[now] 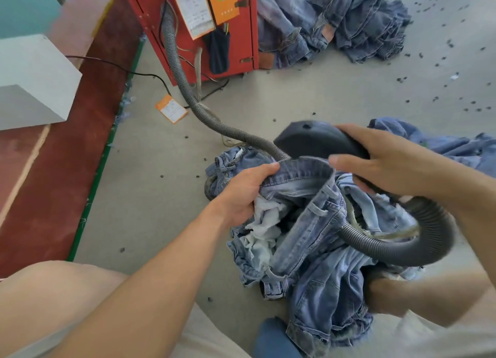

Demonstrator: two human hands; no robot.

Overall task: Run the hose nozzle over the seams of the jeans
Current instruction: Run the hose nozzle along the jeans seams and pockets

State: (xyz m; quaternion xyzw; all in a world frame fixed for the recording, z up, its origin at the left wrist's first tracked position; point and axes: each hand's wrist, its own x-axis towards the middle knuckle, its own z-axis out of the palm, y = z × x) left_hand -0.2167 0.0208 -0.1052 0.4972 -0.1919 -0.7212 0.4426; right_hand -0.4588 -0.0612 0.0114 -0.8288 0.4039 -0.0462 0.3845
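A pair of faded blue jeans (pixel 322 250) lies bunched over my lap, with white pocket lining showing. My left hand (pixel 244 191) grips the waistband at its left end and holds it up. My right hand (pixel 389 164) grips the black hose nozzle (pixel 316 140), whose head sits just behind the raised waistband. The grey ribbed hose (pixel 402 247) loops from the nozzle down over the jeans, then runs back across the floor to the red machine.
A red machine (pixel 193 22) with orange tags stands at the back. Behind it to the right lies a heap of jeans (pixel 335 22). More denim (pixel 442 143) sits at the right. Dark lint bits dot the grey floor. A white block (pixel 32 81) rests on the red ledge at left.
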